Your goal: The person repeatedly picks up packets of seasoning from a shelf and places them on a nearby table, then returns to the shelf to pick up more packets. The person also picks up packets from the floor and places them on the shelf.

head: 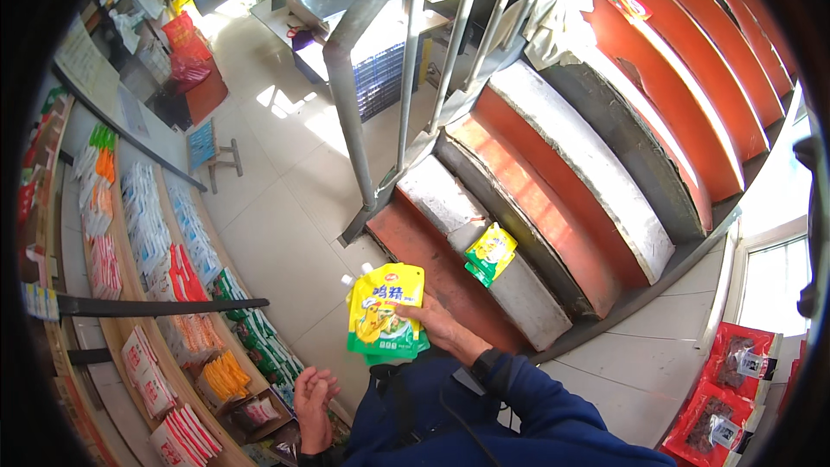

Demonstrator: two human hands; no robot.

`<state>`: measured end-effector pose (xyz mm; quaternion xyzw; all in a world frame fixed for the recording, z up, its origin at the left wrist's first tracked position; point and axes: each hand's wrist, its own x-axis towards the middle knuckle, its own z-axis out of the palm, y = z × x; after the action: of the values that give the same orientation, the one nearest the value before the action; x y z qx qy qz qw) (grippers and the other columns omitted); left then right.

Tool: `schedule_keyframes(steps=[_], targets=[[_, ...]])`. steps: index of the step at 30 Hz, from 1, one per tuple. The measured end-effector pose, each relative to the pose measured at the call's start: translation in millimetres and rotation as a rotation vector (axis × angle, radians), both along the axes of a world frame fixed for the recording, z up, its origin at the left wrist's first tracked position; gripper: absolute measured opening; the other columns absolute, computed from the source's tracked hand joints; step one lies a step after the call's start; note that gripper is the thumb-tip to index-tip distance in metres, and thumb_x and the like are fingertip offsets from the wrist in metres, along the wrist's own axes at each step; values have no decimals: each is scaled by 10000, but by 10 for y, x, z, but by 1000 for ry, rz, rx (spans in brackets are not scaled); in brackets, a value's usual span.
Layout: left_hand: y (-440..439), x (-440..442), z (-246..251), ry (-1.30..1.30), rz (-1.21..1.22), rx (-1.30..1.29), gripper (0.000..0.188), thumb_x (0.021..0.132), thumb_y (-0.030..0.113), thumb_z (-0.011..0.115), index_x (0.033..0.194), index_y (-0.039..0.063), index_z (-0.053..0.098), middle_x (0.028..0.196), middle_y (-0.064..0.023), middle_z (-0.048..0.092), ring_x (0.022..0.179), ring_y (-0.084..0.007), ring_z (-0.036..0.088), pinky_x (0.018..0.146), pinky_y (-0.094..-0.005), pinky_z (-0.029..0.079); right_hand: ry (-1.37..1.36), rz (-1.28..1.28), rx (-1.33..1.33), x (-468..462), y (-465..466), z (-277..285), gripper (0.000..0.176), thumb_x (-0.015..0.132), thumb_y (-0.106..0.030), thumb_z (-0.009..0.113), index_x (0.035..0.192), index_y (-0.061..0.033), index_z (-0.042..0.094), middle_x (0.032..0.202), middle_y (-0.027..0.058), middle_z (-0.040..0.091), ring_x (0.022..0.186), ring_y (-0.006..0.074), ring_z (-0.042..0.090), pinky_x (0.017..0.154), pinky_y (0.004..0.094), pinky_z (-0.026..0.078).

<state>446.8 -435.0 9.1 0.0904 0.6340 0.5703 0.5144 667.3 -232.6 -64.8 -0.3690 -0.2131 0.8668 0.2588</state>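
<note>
In my right hand (441,321) are yellow-and-green spouted seasoning pouches (387,311), at least two stacked, with white caps at their upper left corner. The thumb lies over the front pouch, which shows a cartoon chick and a bowl of food. My left hand (316,399) is raised beside the shelf, fingers loosely bent, touching no pouch. More yellow-and-green pouches (491,253) lie on a low step of the staircase, to the right of the held ones.
Shelves (139,353) of packets run along the left. A metal railing (347,97) borders the stairs (551,181). Behind stand a small stool (224,159) and a blue crate (379,81). Red food packs (713,402) sit at the lower right.
</note>
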Motion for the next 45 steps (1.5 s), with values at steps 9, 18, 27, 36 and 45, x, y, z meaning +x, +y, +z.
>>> schedule_keyframes(steps=[9,18,27,36,45], targets=[[66,168,-245,54,131,-321,311,938,185,655,1201,72,534,1054,-93,653,951,-202,642,803,-351,548,-222,-511,-158,1186,1113,-1681,500,865,59,620,1341,18,473,1264,185,624,1115,332,643,974,449,532],[198,446,-516,36,53,-571,469,944,226,657,1323,3,492,1192,-164,617,1078,-284,621,935,-401,511,-562,-637,-191,1707,1789,-2962,507,762,-23,729,1228,51,542,1105,136,668,944,273,674,819,364,555],[537,676,-441,20,171,-629,422,942,212,665,1287,21,515,1176,-162,624,1074,-288,618,930,-393,512,-654,-556,35,1992,2204,-3727,329,867,-185,664,1151,-24,621,1026,100,673,921,246,659,814,349,518],[437,671,-405,39,271,-583,392,935,215,666,1259,54,517,1116,-118,633,994,-235,630,852,-369,532,-1005,-411,-382,1899,1467,-3525,402,860,-32,577,1234,-64,432,1013,139,559,814,296,647,658,414,561],[-376,589,-266,12,601,-243,408,965,172,610,1317,68,433,1140,-134,625,1027,-246,639,894,-395,534,-761,304,-77,1079,1223,-2244,316,852,-43,605,1159,-54,529,897,131,658,700,236,672,624,353,587]])
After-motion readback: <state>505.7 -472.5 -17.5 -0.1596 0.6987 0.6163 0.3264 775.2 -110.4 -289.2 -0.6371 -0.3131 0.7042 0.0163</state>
